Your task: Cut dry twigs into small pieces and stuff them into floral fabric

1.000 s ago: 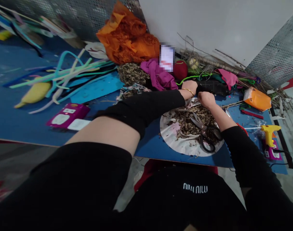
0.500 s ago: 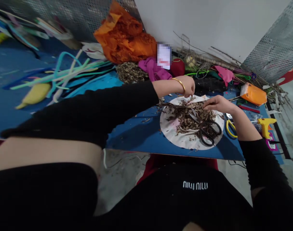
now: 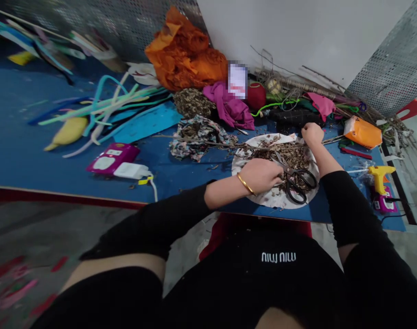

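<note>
A round white cloth [image 3: 240, 171] lies on the blue table, with dry shredded brown leaves [image 3: 297, 155] heaped on it. My left hand [image 3: 263, 175], with a gold bangle at the wrist, is closed over the near left of the cloth. Anything inside its fingers is too small to make out. Black-handled scissors [image 3: 309, 179] rest on the leaves just right of it. My right hand [image 3: 313, 134] is closed at the cloth's far right edge; what it grips is hidden. A thin stick [image 3: 215, 144] crosses the cloth's far side and passes near this hand.
Patterned fabric [image 3: 184, 145] and a purple power strip [image 3: 114, 157] lie to the left. Behind are orange mesh [image 3: 191, 59] and purple cloth [image 3: 229, 107]. An orange packet [image 3: 362, 132] and a yellow glue gun [image 3: 380, 176] sit at the right.
My left hand has come from the cloth's far edge down to its near left. My right hand has moved from above the leaves to the far right edge and closed.
</note>
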### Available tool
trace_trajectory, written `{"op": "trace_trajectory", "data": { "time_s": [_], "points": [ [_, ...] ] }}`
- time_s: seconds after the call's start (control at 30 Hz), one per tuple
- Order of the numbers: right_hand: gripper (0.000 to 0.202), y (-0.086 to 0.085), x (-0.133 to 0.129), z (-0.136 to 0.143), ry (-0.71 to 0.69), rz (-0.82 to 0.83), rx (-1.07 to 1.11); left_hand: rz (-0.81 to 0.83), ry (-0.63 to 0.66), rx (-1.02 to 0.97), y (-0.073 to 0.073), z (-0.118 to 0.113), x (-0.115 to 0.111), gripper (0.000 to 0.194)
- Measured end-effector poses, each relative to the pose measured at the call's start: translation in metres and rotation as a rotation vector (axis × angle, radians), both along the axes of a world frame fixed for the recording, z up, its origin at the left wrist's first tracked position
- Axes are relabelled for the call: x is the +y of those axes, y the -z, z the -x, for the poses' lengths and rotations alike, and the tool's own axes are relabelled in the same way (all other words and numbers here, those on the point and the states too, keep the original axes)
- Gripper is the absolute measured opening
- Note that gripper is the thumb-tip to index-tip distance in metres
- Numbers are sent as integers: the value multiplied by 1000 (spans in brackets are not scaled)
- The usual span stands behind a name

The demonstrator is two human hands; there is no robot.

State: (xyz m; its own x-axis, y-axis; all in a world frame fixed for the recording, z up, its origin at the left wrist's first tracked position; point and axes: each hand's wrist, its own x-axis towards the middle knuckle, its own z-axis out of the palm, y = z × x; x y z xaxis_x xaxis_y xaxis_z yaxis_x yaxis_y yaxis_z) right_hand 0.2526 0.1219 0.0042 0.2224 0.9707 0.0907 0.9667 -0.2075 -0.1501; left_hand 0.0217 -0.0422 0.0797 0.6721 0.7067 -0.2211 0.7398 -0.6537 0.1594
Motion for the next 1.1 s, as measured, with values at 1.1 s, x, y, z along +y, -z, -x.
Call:
{"op": "trace_trajectory", "data": {
  "time_s": [1.1],
  "points": [
    [45, -67, -285, 171, -1235, -474, 329, -424, -471, -406, -36, -30, 124, 46]
  ]
}}
